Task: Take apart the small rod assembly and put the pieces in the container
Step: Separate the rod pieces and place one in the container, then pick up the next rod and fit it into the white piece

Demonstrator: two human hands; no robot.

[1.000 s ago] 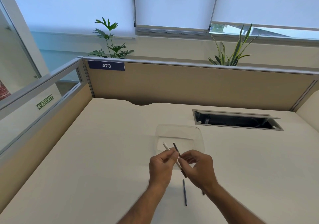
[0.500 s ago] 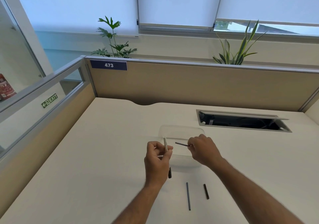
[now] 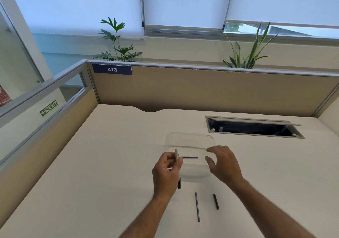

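Left hand [image 3: 167, 171] pinching white rod [image 3: 176, 153] upright; right hand [image 3: 222, 162] spread, empty, above container [image 3: 190, 140], dark piece [image 3: 189, 157] lying inside between both.

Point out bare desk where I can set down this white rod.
Free: broad desk left of the left hand, and right of the right hand below the cable hatch. Crowded: around the container and two loose dark rods.

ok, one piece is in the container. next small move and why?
Probably bring the empty right hand back to the white rod that the left hand grips and pull off its dark end. One thin rod already lies in the clear container; two dark pieces wait on the desk.
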